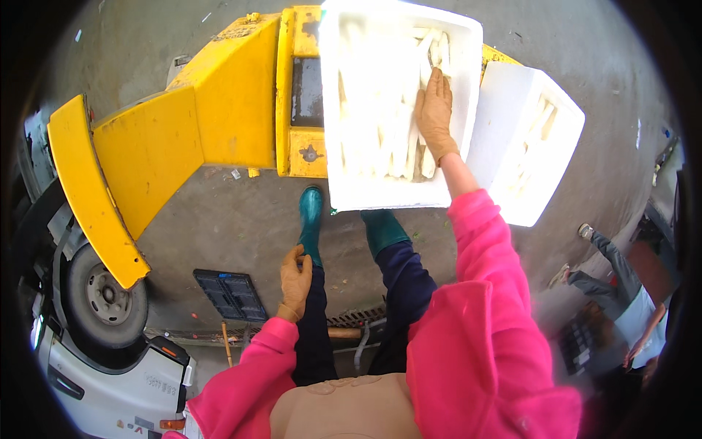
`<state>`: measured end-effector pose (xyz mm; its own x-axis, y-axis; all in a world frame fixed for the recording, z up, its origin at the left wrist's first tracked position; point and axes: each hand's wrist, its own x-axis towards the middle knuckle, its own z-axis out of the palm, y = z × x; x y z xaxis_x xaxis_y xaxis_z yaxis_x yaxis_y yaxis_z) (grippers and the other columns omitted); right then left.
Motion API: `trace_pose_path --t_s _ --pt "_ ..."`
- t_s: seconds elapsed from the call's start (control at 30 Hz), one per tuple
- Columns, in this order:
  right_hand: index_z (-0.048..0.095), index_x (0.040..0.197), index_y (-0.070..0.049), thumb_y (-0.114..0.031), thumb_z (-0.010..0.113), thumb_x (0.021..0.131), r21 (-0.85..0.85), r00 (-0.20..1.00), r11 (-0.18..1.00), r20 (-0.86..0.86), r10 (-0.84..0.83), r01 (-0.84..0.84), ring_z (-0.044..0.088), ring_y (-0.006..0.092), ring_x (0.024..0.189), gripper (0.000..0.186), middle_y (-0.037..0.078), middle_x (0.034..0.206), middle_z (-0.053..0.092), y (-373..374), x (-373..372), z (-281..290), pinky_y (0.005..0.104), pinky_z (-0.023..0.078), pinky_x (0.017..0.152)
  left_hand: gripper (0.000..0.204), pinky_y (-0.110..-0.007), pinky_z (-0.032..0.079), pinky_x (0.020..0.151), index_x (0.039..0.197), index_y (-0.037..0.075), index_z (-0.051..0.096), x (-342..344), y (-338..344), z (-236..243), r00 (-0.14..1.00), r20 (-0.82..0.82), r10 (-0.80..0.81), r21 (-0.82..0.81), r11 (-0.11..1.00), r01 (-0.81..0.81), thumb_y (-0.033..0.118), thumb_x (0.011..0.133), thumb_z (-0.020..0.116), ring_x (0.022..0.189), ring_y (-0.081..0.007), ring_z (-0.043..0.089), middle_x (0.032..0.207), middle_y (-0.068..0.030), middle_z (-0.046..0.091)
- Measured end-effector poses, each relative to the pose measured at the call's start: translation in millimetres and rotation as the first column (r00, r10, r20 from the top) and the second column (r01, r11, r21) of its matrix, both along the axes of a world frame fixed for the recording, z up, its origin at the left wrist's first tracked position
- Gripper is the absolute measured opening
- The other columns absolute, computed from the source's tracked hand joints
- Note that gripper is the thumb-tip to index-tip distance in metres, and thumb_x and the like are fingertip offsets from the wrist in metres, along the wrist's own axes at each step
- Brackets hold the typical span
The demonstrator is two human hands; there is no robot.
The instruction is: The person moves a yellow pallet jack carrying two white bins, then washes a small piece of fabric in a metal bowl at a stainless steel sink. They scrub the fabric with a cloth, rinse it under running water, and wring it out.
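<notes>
My right hand (436, 117), in a tan glove, reaches into a white foam box (390, 196). Its fingers are stretched out and lie flat over long pale stalks (401, 139), whose exact kind is lost in the glare. The stalks lie mostly lengthwise, with a few slanted ones at the far right corner. Low by my left knee hangs my left hand (295, 284), also gloved in tan; its fingers are loosely bent and apart, and no held thing shows in them.
A second foam box (537, 143) with similar stalks stands tilted at the right. Yellow metal machinery (234, 110) spans the left and runs under the first box. A black crate (230, 295), a vehicle wheel (107, 296) and a floor grate (358, 318) lie nearer. Another person (625, 293) is at far right.
</notes>
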<state>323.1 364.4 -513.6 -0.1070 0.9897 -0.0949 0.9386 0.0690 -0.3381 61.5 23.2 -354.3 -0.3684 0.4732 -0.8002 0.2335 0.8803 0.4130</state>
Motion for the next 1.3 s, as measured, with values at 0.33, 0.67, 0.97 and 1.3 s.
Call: trace_pose_path --t_s 0.33,0.67,0.97,1.3 --pt "0.026 0.141 0.003 -0.019 0.049 0.087 -0.150 0.978 0.968 0.013 0.207 -0.203 0.013 0.0375 0.140 0.063 0.019 0.152 0.014 -13.3 -56.5 9.1 0.0496 0.015 0.113 0.034 -0.030 0.048 0.070 0.119 0.000 0.056 2.8 -8.6 -11.3 0.999 0.027 0.023 -0.001 1.000 -0.023 0.012 0.088 0.059 0.084 -0.0173 0.058 0.098 -0.0115 0.062" --pt "0.021 0.143 0.004 -0.020 0.042 0.093 -0.125 0.953 0.953 0.092 0.288 -0.276 0.017 0.0290 0.140 0.060 0.020 0.152 0.015 -2.7 -27.7 -7.1 0.0422 0.014 0.115 0.034 -0.028 0.047 0.071 0.120 0.000 0.056 0.3 -4.6 -9.7 0.996 0.051 0.068 0.014 0.998 -0.069 0.013 0.089 0.059 0.084 -0.0163 0.057 0.099 -0.0098 0.062" --pt "0.030 0.140 0.004 -0.021 0.047 0.091 -0.032 0.936 0.943 0.117 0.333 -0.332 0.025 0.0336 0.137 0.057 0.023 0.148 0.023 -66.9 -17.6 -15.2 0.0461 0.021 0.112 0.034 -0.029 0.047 0.071 0.121 0.000 0.055 -4.1 3.8 -9.9 0.996 0.067 0.052 0.040 0.998 -0.055 0.014 0.090 0.059 0.084 -0.0152 0.056 0.098 -0.0094 0.061" --pt "0.024 0.142 0.003 -0.030 0.043 0.093 -0.030 0.990 0.990 -0.011 0.139 -0.139 0.015 0.0396 0.139 0.063 0.025 0.149 0.017 -34.3 -70.7 -12.2 0.0538 0.010 0.112 0.033 -0.027 0.045 0.072 0.121 0.000 0.055 -7.6 8.4 -1.1 0.989 0.106 0.106 0.002 0.994 -0.107 0.013 0.091 0.057 0.082 -0.0118 0.053 0.096 -0.0060 0.059"
